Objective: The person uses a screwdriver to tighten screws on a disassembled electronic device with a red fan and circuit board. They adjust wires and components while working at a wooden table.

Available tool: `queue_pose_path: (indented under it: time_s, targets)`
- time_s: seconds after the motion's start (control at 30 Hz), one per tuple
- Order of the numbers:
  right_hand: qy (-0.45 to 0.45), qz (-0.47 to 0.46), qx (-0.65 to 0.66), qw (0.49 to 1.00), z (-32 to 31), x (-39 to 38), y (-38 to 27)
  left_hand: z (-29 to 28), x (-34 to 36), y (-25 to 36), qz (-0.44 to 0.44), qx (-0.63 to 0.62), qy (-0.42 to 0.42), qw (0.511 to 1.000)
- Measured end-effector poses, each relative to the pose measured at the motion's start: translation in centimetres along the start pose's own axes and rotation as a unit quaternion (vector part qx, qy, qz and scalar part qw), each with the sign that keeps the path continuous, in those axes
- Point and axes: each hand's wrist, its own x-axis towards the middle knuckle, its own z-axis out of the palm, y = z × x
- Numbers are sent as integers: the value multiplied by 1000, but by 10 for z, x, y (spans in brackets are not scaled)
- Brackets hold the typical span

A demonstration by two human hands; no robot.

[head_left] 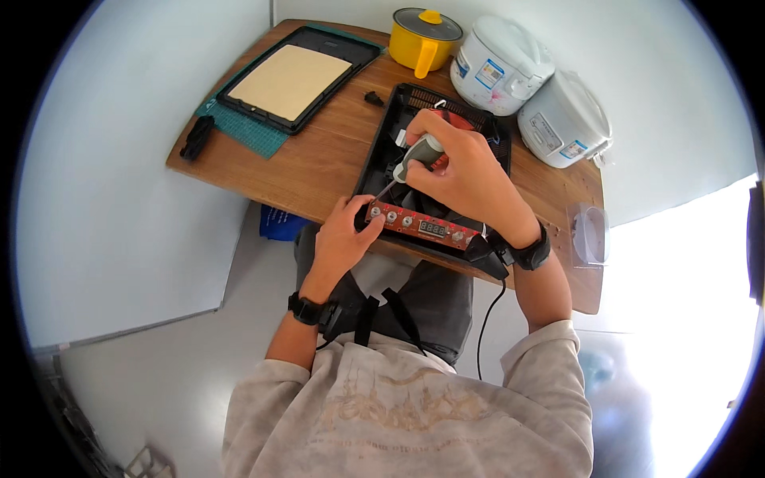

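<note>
In front of me lies an opened black appliance housing, with a red round part and wires inside, partly hidden by my right hand. Along its near edge runs a red circuit board with a small digit display and several round buttons. My right hand is closed around the grey-green handle of a screwdriver. The shaft slants down and left, its tip close to the board's left end. There my left hand pinches the board between thumb and fingers.
A black frame with a beige panel rests on a green cutting mat. Behind stand a yellow pot and two white rice cookers. A coiled black cord lies left, a clear plastic box right.
</note>
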Motion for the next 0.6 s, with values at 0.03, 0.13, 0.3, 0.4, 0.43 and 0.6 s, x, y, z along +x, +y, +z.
queue_pose_path:
  time_s: [0.03, 0.13, 0.3, 0.4, 0.43, 0.6]
  targets:
    - [-11, 13, 2, 1000, -2, -1, 3, 0, 0, 3, -2, -8, 2, 1000]
    - [-36, 40, 17, 998, -9, 0, 8, -5, 4, 16, -47, -33, -12, 998]
    - [-92, 21, -32, 995, -25, -2, 10, -3, 1, 1, 5, -20, -11, 1000]
    - [-122, -37, -34, 991, -29, 2, 22, -9, 2, 6, -18, 0, -48, 999]
    - [-113, -60, -31, 991, -27, 5, 26, -13, 0, 10, -33, 9, -55, 998]
    - [-145, -129, -31, 981, -33, 15, 44, -27, 6, 22, -109, 58, -136, 983]
